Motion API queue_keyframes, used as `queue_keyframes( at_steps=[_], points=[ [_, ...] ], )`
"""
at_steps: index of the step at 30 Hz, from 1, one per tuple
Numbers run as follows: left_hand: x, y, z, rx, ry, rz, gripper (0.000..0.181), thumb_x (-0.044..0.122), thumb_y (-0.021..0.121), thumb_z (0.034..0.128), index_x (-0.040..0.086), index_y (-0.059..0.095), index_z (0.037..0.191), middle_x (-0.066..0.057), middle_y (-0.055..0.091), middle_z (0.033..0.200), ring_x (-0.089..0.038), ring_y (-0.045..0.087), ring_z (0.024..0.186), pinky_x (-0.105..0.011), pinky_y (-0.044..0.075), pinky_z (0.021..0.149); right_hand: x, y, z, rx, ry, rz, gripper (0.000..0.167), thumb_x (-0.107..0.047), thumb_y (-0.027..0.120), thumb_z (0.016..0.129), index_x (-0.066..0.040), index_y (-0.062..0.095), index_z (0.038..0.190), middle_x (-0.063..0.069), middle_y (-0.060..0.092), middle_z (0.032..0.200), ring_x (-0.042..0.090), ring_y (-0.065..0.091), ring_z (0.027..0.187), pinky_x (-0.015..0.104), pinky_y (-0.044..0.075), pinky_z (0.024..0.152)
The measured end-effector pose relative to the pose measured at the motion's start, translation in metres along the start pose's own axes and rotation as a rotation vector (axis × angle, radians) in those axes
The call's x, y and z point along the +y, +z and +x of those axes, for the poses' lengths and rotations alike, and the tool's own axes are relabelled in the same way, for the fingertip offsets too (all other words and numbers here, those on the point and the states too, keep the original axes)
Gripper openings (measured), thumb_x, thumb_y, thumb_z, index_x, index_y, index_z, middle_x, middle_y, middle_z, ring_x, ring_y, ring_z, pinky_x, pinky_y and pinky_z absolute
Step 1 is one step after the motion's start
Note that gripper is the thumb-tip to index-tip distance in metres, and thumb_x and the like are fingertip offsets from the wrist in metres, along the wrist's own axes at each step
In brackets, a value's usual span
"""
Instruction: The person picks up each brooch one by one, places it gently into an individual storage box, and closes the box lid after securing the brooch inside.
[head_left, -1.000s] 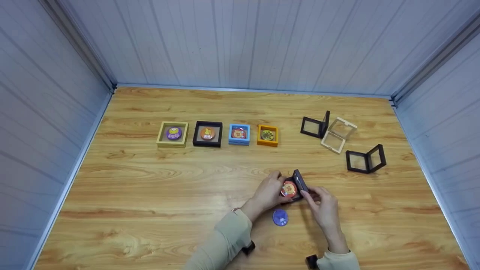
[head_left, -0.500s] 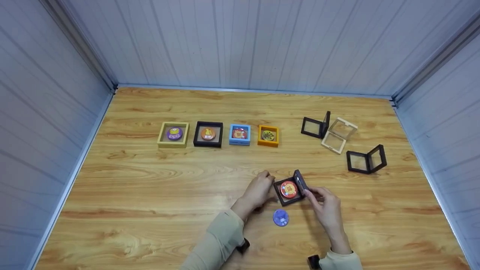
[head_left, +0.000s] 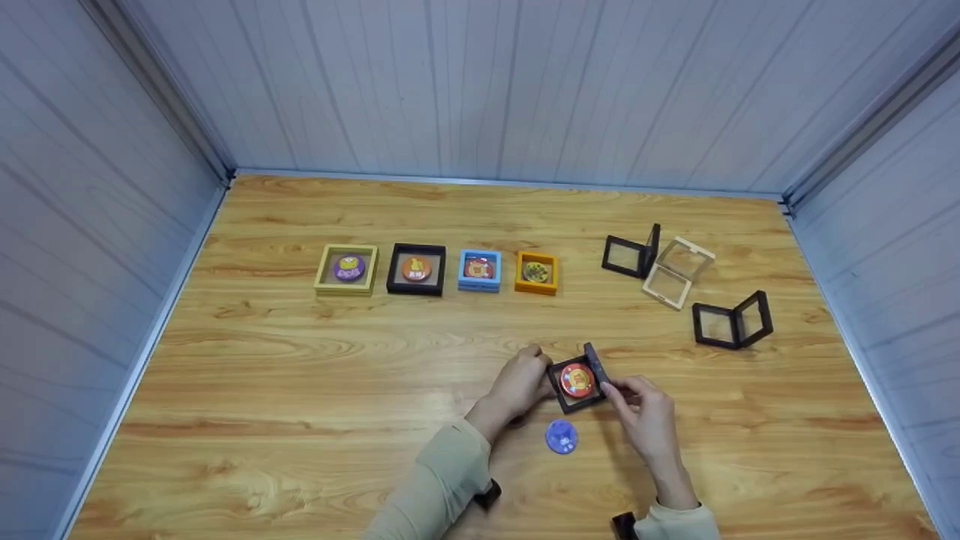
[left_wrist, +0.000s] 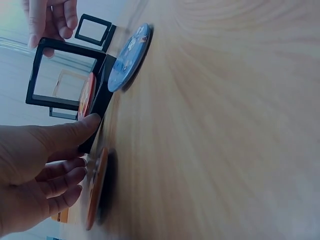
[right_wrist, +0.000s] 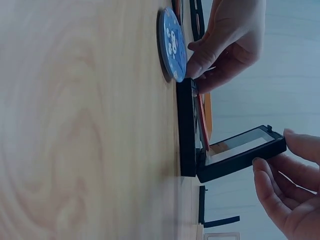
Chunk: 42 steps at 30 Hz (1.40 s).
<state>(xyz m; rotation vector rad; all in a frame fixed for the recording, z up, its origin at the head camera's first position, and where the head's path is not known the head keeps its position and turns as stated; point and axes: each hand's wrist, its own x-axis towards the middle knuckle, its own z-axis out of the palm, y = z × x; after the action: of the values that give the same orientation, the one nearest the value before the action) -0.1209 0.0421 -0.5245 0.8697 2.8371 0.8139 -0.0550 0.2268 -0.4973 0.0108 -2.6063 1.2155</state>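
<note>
Eight frames and seven round badges lie on the wooden surface [head_left: 262,390], with two hands at work among them. One black frame [head_left: 585,403] sits between the hands on the near part of the surface, one red badge [head_left: 577,380] inside its base. Its one hinged lid [head_left: 595,364] stands tilted up on the right side. The left hand [head_left: 521,384] holds the base by its left edge with bent fingers; the right hand [head_left: 646,420] pinches the lid's free edge between thumb and fingers. Two badges lie loose: one blue-purple badge [head_left: 561,436] just in front of the frame, and one orange-edged badge [left_wrist: 97,190], seen nearly edge-on beneath the left hand.

Four closed frames form a row farther back, one badge in each: from left, a pale yellow frame [head_left: 345,290] with a purple one, a large black frame [head_left: 416,289] with an orange one, a blue frame [head_left: 478,286] with a red one, and an orange frame [head_left: 535,288] with a yellow-green one. Three more frames stand unfolded at the back right: two black, one cream [head_left: 673,271]. Three pale panel walls [head_left: 480,90] surround the surface.
</note>
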Motion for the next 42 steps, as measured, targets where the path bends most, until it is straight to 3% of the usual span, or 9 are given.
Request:
queue_keyframes(
  at_steps=[9, 20, 31, 42],
  points=[
    [-0.001, 0.001, -0.001, 0.035, 0.015, 0.004, 0.028, 0.023, 0.074, 0.0691, 0.002, 0.064, 0.085, -0.005, 0.049, 0.082, -0.018, 0.051, 0.075, -0.03, 0.045, 0.068, -0.007, 0.007, -0.001, -0.048, -0.027, -0.027, 0.009, -0.006, 0.069, 0.074, 0.0, 0.066, 0.08, 0.006, 0.061, 0.077, 0.015, 0.058, 0.062, 0.021, 0.049, 0.055],
    [0.0, 0.004, 0.0, 0.059, 0.013, 0.046, 0.025, 0.022, 0.073, 0.068, 0.003, 0.063, 0.081, -0.004, 0.049, 0.08, -0.018, 0.051, 0.072, -0.029, 0.045, 0.068, -0.011, 0.019, -0.001, -0.145, -0.116, -0.103, 0.01, -0.005, 0.071, 0.072, 0.002, 0.064, 0.076, 0.005, 0.055, 0.075, 0.013, 0.056, 0.061, 0.021, 0.048, 0.054],
    [0.0, 0.004, 0.0, 0.031, -0.008, 0.041, 0.03, 0.027, 0.073, 0.0711, 0.003, 0.064, 0.086, -0.007, 0.053, 0.088, -0.019, 0.053, 0.08, -0.03, 0.045, 0.072, -0.013, 0.026, 0.003, -0.251, -0.186, -0.231, 0.012, -0.005, 0.073, 0.069, -0.001, 0.061, 0.07, 0.003, 0.052, 0.075, 0.011, 0.05, 0.06, 0.023, 0.043, 0.053],
    [0.0, 0.004, 0.001, 0.014, -0.021, 0.038, 0.031, 0.026, 0.072, 0.0723, 0.001, 0.064, 0.09, -0.008, 0.053, 0.091, -0.02, 0.054, 0.083, -0.03, 0.045, 0.074, -0.015, 0.033, 0.002, -0.32, -0.213, -0.353, 0.015, -0.003, 0.072, 0.068, -0.004, 0.058, 0.068, 0.003, 0.05, 0.075, 0.019, 0.054, 0.065, 0.035, 0.046, 0.057]
  ],
)
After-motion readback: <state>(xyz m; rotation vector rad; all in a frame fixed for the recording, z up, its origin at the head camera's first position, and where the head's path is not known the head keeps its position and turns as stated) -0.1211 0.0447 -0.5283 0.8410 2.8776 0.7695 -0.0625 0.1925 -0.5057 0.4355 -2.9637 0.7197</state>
